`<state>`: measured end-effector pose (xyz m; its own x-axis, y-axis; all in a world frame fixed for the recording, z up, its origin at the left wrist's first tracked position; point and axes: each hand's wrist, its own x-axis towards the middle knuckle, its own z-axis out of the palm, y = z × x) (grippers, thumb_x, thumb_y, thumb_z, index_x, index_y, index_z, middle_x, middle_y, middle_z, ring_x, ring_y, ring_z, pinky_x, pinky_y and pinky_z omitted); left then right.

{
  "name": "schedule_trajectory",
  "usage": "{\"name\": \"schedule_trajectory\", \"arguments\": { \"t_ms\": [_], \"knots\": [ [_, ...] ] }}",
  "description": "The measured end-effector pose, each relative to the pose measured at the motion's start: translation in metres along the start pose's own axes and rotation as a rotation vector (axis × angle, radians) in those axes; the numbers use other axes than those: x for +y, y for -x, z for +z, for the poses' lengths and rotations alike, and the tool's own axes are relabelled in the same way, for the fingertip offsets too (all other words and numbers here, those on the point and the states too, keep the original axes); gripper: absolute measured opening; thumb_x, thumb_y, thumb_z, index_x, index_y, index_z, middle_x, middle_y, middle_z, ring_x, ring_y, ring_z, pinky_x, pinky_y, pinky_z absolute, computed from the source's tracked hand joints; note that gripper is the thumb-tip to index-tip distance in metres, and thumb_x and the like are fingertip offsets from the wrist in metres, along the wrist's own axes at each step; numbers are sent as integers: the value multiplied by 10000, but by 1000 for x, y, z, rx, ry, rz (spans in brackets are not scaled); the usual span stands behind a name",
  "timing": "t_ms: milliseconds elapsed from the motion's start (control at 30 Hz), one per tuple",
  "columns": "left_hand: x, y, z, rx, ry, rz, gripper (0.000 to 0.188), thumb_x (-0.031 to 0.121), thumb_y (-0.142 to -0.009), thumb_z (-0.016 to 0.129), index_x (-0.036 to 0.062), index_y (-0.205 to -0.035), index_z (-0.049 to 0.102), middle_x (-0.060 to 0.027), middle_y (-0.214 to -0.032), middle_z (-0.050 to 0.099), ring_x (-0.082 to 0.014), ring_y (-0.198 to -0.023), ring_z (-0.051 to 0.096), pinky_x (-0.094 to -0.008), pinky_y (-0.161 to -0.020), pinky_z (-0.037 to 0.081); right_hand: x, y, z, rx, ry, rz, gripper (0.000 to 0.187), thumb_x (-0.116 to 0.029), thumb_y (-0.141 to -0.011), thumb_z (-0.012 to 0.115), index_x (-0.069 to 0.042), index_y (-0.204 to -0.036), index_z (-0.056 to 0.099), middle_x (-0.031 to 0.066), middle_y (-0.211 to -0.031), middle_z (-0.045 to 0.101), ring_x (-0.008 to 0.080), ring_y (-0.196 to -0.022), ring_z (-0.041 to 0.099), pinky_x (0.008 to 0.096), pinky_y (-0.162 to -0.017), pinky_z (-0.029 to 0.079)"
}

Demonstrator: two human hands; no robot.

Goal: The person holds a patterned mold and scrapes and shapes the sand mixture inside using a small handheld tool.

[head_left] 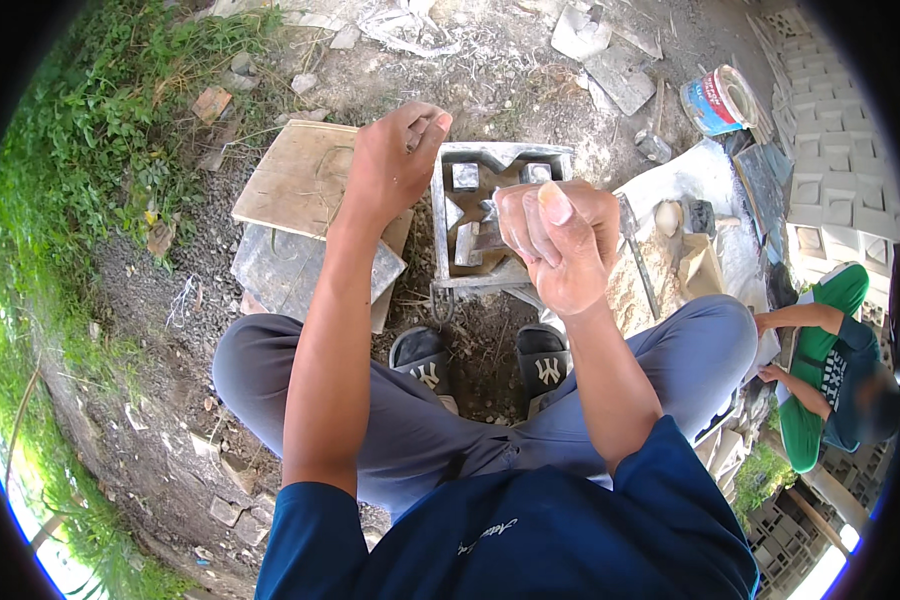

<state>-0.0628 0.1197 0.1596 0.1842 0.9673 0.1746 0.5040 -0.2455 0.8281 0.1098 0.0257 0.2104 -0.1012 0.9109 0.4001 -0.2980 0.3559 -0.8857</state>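
Note:
On the ground before my feet lies a square grey metal mould (441, 235) with raised blocks and pointed notches inside. My left hand (395, 165) is closed above its left edge, fingers curled in; whether they hold anything is hidden. Over the mould's right side hovers my right hand (567, 240), curled into a fist with the thumb on top and pale powder on the fingers. What that fist may hold cannot be made out. The right hand covers part of the mould. A metal ring (443, 302) shows at the mould's near left corner.
Left of the mould, a wooden board (295, 180) overlaps a grey slab (280, 265). At right are a pale powder heap (625, 280), a long thin metal bar (638, 255) and a paint bucket (718, 102). Another person (840, 365) sits at far right near stacked patterned blocks (838, 150).

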Motion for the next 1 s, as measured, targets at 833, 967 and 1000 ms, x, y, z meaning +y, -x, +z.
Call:
{"name": "schedule_trajectory", "arguments": {
  "t_ms": [833,967,1000],
  "knots": [
    [-1,5,-9,-1,84,-45,283,289,-982,651,37,-1088,724,-183,-972,747,-329,-893,728,-400,-790,554,69,6,26,-105,-117,322,631,-346,-1094,461,-87,-536,320,-16,-496,315,108,-474,286,311,-482,213],
    [-9,14,-10,-9,20,-72,283,255,-995,643,9,-1118,711,-135,-897,750,-200,-856,740,-330,-773,544,45,9,43,-162,-96,283,623,-316,-1106,451,-73,-546,324,-13,-501,312,101,-477,277,311,-482,218],
    [-2,9,-11,-12,17,-53,281,253,-994,643,9,-1118,712,-134,-900,750,-196,-861,738,-325,-779,542,40,4,41,-163,-60,249,628,-326,-1109,448,-49,-555,349,-10,-502,310,101,-488,264,322,-474,230]
  ]
}}
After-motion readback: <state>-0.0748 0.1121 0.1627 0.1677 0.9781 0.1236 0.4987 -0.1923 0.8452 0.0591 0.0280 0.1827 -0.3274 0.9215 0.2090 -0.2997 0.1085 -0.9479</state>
